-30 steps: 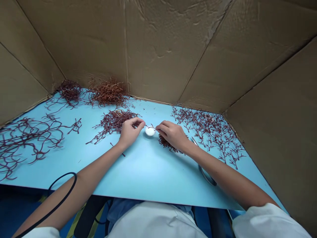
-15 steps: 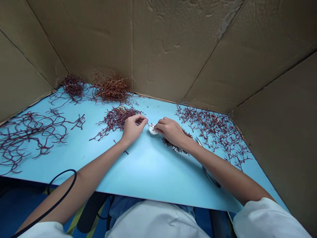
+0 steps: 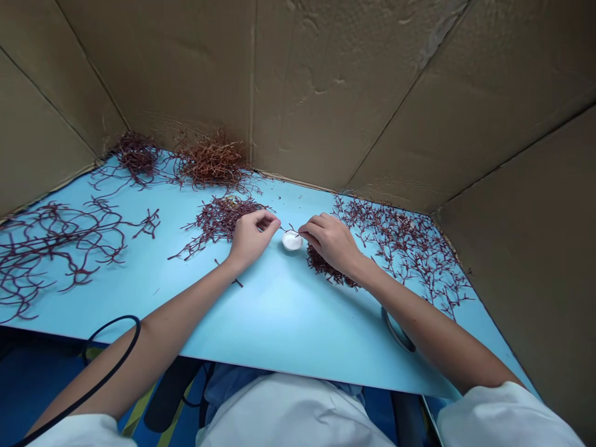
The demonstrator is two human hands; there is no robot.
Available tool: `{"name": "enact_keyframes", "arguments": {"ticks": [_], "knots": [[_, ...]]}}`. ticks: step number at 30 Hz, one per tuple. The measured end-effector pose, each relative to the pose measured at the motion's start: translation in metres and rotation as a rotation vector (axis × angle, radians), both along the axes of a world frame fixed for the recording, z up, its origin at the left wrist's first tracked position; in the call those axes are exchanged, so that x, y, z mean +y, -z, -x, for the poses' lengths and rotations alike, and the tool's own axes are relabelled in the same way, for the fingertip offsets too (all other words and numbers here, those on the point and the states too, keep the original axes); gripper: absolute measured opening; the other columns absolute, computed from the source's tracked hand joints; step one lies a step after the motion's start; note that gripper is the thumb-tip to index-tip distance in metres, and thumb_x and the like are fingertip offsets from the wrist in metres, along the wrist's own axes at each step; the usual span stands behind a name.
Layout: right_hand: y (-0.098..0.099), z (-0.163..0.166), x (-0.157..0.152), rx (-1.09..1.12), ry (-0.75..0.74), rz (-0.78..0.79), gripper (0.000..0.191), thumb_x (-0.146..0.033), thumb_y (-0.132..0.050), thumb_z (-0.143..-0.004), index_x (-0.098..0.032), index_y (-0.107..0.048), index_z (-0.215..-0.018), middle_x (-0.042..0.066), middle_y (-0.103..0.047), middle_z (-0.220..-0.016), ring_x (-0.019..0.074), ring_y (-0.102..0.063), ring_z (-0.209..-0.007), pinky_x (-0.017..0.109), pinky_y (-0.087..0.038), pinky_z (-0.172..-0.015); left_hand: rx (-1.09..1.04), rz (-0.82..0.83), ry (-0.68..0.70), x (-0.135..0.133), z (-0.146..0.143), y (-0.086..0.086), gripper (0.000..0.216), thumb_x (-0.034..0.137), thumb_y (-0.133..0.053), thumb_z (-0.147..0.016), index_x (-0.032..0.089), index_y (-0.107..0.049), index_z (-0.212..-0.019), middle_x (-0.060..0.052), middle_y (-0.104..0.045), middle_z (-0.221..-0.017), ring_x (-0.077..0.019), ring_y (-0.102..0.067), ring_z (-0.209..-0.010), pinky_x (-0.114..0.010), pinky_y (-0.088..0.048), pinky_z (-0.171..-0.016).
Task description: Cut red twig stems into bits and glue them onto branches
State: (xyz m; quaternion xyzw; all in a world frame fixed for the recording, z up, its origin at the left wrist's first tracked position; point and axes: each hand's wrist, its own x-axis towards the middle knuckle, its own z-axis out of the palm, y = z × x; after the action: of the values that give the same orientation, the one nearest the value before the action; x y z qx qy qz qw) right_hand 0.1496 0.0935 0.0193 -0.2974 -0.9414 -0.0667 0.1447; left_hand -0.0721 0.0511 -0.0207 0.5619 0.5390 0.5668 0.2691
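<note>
My left hand [image 3: 251,236] and my right hand [image 3: 329,241] face each other over a small white round dish [image 3: 292,241] on the blue table [image 3: 274,316]. Both hands pinch the ends of a thin dark red twig [image 3: 289,230] that spans just above the dish. Under my right hand lies a small heap of dark red twigs [image 3: 326,268]. A larger heap of the same twigs [image 3: 218,217] sits behind my left hand.
Forked twig pieces [image 3: 405,248] are spread at the right. Long branches [image 3: 56,239] lie at the left, with two tangled clumps [image 3: 209,162] at the back. Scissors [image 3: 395,329] lie under my right forearm. Cardboard walls [image 3: 326,93] enclose the table. A black cable [image 3: 112,354] hangs at the near left.
Both hands have lifted slightly and drawn apart, so the white dish shows fully between them again. The view has shifted a little.
</note>
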Motion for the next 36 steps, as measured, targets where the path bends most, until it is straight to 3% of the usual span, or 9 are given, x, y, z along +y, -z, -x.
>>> {"name": "enact_keyframes", "arguments": {"ticks": [14, 20, 27, 36], "knots": [[0.003, -0.023, -0.013, -0.071, -0.017, -0.183, 0.028, -0.018, -0.044, -0.11, -0.021, -0.072, -0.114, 0.011, -0.07, -0.102, 0.0253, -0.051, -0.091, 0.038, -0.033, -0.077, 0.186, 0.002, 0.058, -0.006, -0.005, 0.0, 0.01, 0.022, -0.069, -0.081, 0.019, -0.078, -0.079, -0.003, -0.076, -0.074, -0.0168, -0.062, -0.064, -0.03, -0.049, -0.065], [0.006, -0.022, -0.012, -0.024, -0.009, -0.122, 0.029, -0.02, -0.045, -0.111, -0.022, -0.073, -0.115, 0.012, -0.071, -0.104, 0.026, -0.053, -0.093, 0.039, -0.035, -0.078, 0.219, 0.012, 0.071, -0.007, -0.006, -0.002, 0.011, 0.023, -0.068, -0.083, 0.019, -0.078, -0.079, -0.004, -0.078, -0.077, -0.0179, -0.064, -0.066, -0.031, -0.051, -0.067], [0.02, -0.017, -0.002, 0.124, 0.007, 0.071, 0.03, -0.033, -0.048, -0.111, -0.021, -0.076, -0.113, 0.012, -0.074, -0.101, 0.0254, -0.058, -0.092, 0.037, -0.038, -0.078, 0.228, 0.015, 0.031, -0.005, -0.002, -0.004, 0.013, 0.024, -0.067, -0.085, 0.019, -0.077, -0.078, -0.004, -0.077, -0.076, -0.0182, -0.065, -0.067, -0.03, -0.05, -0.067], [0.022, -0.007, -0.002, 0.087, -0.016, 0.075, 0.033, -0.035, -0.047, -0.112, -0.02, -0.077, -0.109, 0.011, -0.075, -0.098, 0.025, -0.058, -0.092, 0.037, -0.034, -0.079, 0.216, 0.053, -0.04, -0.006, -0.001, -0.006, 0.01, 0.022, -0.068, -0.08, 0.019, -0.075, -0.073, -0.002, -0.071, -0.065, -0.0166, -0.059, -0.061, -0.029, -0.046, -0.06]]}}
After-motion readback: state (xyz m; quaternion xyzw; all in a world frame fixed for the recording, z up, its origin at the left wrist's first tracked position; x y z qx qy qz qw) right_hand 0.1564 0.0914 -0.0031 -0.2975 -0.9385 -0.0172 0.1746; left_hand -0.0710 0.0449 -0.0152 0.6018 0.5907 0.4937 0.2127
